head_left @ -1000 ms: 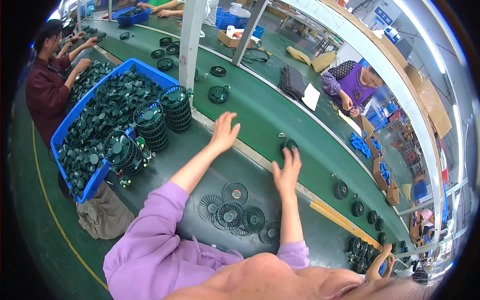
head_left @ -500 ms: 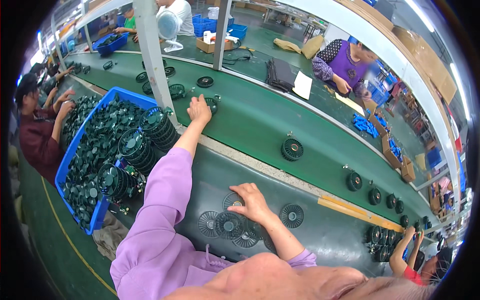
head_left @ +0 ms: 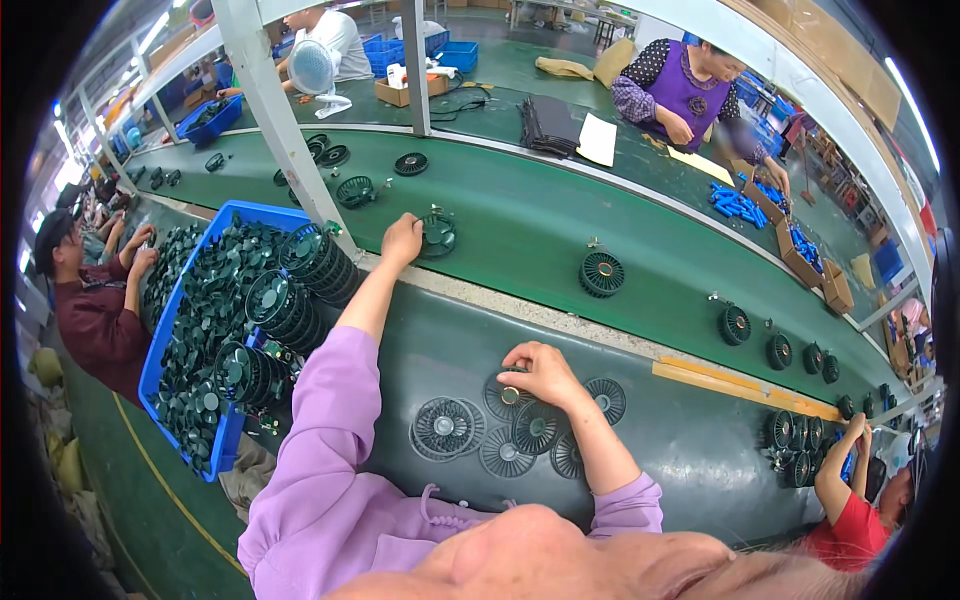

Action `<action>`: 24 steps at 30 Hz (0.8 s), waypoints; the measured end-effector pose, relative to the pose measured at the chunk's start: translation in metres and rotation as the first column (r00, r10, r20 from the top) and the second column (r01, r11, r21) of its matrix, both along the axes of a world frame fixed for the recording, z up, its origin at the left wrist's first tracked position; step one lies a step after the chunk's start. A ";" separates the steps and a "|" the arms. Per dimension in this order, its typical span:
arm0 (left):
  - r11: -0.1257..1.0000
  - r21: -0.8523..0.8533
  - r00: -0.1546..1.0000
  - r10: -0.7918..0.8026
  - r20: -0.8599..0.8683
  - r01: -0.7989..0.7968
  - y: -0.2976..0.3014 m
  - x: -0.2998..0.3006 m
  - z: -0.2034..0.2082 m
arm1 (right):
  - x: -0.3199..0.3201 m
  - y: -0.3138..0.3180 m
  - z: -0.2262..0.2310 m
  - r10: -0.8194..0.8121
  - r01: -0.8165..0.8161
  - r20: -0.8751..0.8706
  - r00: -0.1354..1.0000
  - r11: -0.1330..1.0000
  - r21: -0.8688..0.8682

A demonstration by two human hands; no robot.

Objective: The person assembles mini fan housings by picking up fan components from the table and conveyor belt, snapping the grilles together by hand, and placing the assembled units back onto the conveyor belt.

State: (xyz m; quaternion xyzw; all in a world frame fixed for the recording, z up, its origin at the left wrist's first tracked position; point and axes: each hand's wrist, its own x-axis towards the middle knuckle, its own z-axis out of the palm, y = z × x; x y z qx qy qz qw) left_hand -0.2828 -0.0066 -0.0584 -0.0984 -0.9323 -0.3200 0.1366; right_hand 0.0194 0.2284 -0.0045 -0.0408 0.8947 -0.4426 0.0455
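On the green conveyor belt, my left hand is closed at the left rim of a dark green fan housing; the fingertips are partly hidden. My right hand has thumb and forefinger pinched at the upper edge of a round slotted fan grille with a gold-coloured centre. Around it on the dark work surface lie several similar grilles, among them a dark one below my right hand and a stacked pair to the left. Another grille sits right of my wrist.
Left of my arm, a blue bin holds many small dark green parts, with stacked fan housings at its side. A white post rises beside the belt. More housings lie along the belt. Other people work around it.
My left hand has drawn slightly nearer and now sits at the housing's left side. My right hand has shifted right, its fingers closing from a spread; the grilles under it lie differently.
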 end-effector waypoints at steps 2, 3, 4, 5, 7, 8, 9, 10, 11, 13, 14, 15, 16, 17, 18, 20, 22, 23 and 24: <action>0.975 0.214 0.992 -0.039 -0.119 0.064 -0.001 0.016 -0.005 | -0.001 0.001 0.005 -0.012 0.014 0.025 1.000 0.994 -0.106; 0.946 0.305 0.976 -0.049 -0.213 0.114 -0.004 0.025 -0.010 | -0.006 0.003 -0.005 -0.006 0.018 0.046 0.999 0.965 -0.262; 0.837 0.535 0.993 -0.110 -0.034 0.111 0.008 0.042 -0.006 | -0.008 0.009 -0.013 -0.016 0.044 0.071 0.997 0.913 -0.406; 0.685 0.727 0.970 -0.204 0.131 0.046 0.019 0.065 0.000 | -0.008 0.010 -0.003 -0.072 0.061 -0.014 0.997 0.921 -0.385; 0.432 0.898 0.950 -0.307 0.061 0.082 0.031 0.102 0.000 | -0.013 0.005 0.000 -0.199 0.066 -0.140 0.970 0.768 -0.638; 0.401 0.915 0.896 -0.391 0.209 -0.039 0.025 0.115 -0.004 | -0.010 0.001 0.018 -0.202 0.123 -0.032 0.979 0.708 -0.695; 0.275 0.945 0.812 -0.501 0.299 -0.178 0.054 0.158 0.033 | -0.006 0.011 0.019 -0.279 0.162 -0.039 0.960 0.660 -0.734; 0.149 0.978 0.803 -0.560 0.204 -0.145 0.046 0.167 0.020 | -0.009 0.000 0.026 -0.293 0.142 -0.057 0.954 0.612 -0.778; 0.037 0.977 0.748 -0.637 0.185 -0.210 0.054 0.181 0.022 | -0.008 -0.001 0.028 -0.329 0.192 -0.034 0.944 0.629 -0.753; -0.078 0.940 0.626 -0.763 0.159 -0.333 0.062 0.208 0.023 | -0.018 -0.010 0.015 -0.344 0.006 -0.331 0.879 0.702 -0.712; -0.100 0.926 0.544 -0.830 0.125 -0.365 0.065 0.218 0.028 | -0.016 -0.018 0.017 -0.353 0.045 -0.354 0.866 0.760 -0.648; -0.141 0.904 0.520 -0.848 0.101 -0.404 0.067 0.228 0.035 | -0.012 -0.021 0.022 -0.318 0.105 -0.456 0.831 0.895 -0.433; -0.180 0.879 0.496 -0.865 0.072 -0.441 0.067 0.237 0.040 | -0.007 -0.023 0.030 -0.255 0.177 -0.548 0.797 0.965 -0.191; -0.183 0.867 0.498 -0.863 0.083 -0.463 0.066 0.240 0.039 | -0.007 -0.025 0.025 -0.247 0.177 -0.584 0.773 0.968 -0.175; -0.191 0.867 0.503 -0.861 0.077 -0.460 0.064 0.243 0.041 | -0.004 -0.027 0.028 -0.239 0.171 -0.587 0.774 0.971 -0.169; -0.251 0.836 0.417 -0.909 -0.029 -0.488 0.059 0.248 0.050 | 0.000 -0.031 0.034 -0.133 0.201 -0.638 0.758 0.979 0.034; -0.254 0.853 0.441 -0.897 -0.032 -0.456 0.056 0.251 0.061 | 0.004 -0.033 0.036 -0.018 0.159 -0.655 0.756 0.975 0.156; -0.252 0.855 0.478 -0.878 -0.006 -0.453 0.056 0.252 0.064 | 0.004 -0.037 0.038 0.025 0.146 -0.669 0.742 0.969 0.198; -0.269 0.856 0.483 -0.875 -0.027 -0.441 0.056 0.247 0.052 | 0.005 -0.039 0.040 0.103 0.140 -0.652 0.751 0.941 0.310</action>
